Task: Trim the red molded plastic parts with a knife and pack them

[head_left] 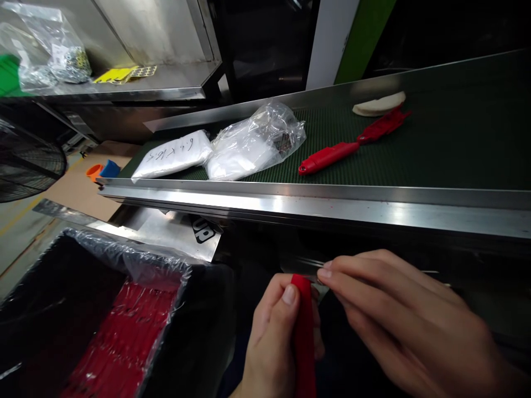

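Note:
My left hand (274, 337) is closed around a long, flat red plastic piece (305, 337), its thumb pressed on the face near the upper end. The lower part of the piece runs out of the picture. Just right of that end, the thumb and fingertips of my right hand (398, 315) are pinched together. Whatever they pinch is too small and blurred to name. Above the hands, two red plastic parts (329, 157) lie end to end on the green conveyor belt (448, 132), next to a curved off-white piece (379, 104).
A metal rail (315, 204) edges the belt in front of me. White packets (176, 155) and a clear bag (257, 143) rest on the belt. At lower left stands a lined black bin (45, 282) with several red pieces inside. A fan (29, 160) is at far left.

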### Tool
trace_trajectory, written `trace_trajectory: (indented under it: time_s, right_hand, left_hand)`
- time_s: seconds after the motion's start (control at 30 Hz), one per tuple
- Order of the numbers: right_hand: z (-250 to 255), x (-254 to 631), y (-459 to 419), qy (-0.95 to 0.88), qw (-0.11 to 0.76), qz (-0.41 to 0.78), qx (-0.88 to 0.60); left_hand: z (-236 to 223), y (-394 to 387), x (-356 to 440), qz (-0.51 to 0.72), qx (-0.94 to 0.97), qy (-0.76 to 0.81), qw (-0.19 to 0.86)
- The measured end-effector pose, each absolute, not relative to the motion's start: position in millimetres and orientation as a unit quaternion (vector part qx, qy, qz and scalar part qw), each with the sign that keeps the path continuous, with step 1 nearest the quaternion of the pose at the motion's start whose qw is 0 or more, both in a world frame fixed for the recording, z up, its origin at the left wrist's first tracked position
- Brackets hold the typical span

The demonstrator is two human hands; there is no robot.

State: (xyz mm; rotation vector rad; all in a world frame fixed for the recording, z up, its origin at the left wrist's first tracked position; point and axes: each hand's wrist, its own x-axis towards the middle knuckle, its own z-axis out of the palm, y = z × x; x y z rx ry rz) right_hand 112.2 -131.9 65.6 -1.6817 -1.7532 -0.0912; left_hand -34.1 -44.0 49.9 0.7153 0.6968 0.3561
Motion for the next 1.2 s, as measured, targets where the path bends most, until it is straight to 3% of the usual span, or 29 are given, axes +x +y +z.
trace_trajectory:
  time_s: [0.77,1.2]
  right_hand:
    - [61,101,-147,-0.667,0.315,-0.067,-0.672]
    - [60,88,-152,-0.682,0.309,-0.058,-0.661]
  left_hand:
    - [54,-41,-30,0.166,0.287,0.321,0.887]
    - [62,-25,-25,0.193,0.408,0.34,0.825]
